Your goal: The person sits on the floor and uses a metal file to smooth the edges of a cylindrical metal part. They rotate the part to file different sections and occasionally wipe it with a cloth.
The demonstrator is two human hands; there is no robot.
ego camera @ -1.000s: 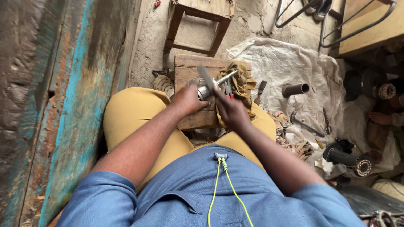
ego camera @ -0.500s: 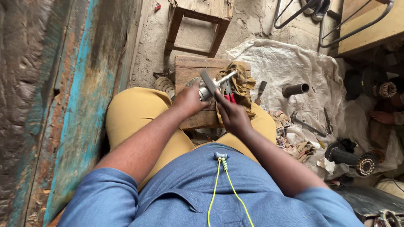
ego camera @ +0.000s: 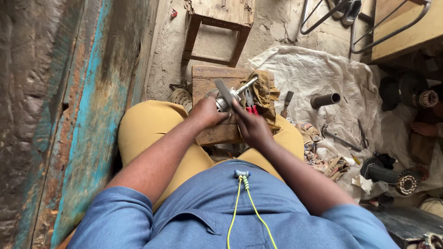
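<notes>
1. Metal is showing between the two hands: a small grey metal part with a thin shaft [ego camera: 230, 97] is being held over the wooden block [ego camera: 207, 78], which is serving as the worktop between the person's knees.
2. Left hand [ego camera: 207, 112] is closing its grip around the round body of the part from the left side; the fingers are wrapping it fully.
3. Right hand [ego camera: 251, 127] is closing from the right and is holding a flat grey file [ego camera: 224, 92], which is lying across the part; I cannot tell exactly how firmly it is gripping.
4. Red-handled pliers [ego camera: 251, 108] and a brown rag [ego camera: 263, 94] are lying on the block, just beside the right hand.
5. A short metal pipe [ego camera: 325, 99] is resting on the white sheet [ego camera: 314, 74], well apart to the right; a wooden stool [ego camera: 217, 27] is standing behind the block.
</notes>
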